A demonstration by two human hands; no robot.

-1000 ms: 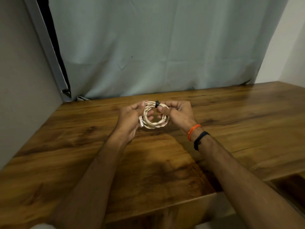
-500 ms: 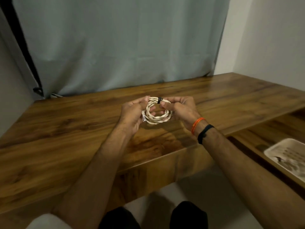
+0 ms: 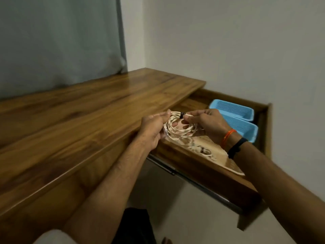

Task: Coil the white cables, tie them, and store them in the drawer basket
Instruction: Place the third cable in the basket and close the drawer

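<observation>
Change: the view has swung rightward from the counter (image 3: 73, 124) middle to its right end, where an open drawer (image 3: 207, 171) now shows below the counter's right edge; both hands have carried the coil along.
Meaning: judged from the black tie (image 3: 181, 115) around the coil, coiling and tying of this cable look done; storing is the step in hand.
Left hand (image 3: 152, 129): grip clamped on the left side of the white cable coil (image 3: 177, 128), fingers curled round its strands.
Right hand (image 3: 206, 123): grip clamped on the coil's right side, thumb and forefinger pinching beside the black tie.
Coil location: held in the air over the near-left part of the drawer, just past the counter's right edge, not yet in a basket.
Beige basket (image 3: 226, 162): in the drawer's near part, directly below the hands (at least one earlier coil (image 3: 204, 151) lies in it; blur hides any more).
Count, hands: two.
Count, coils: one held, one visible stored.
Count, blue baskets (image 3: 242, 126): two, side by side in the drawer's far-right part.
Count, wristbands: two on the right wrist, orange and black.
</observation>
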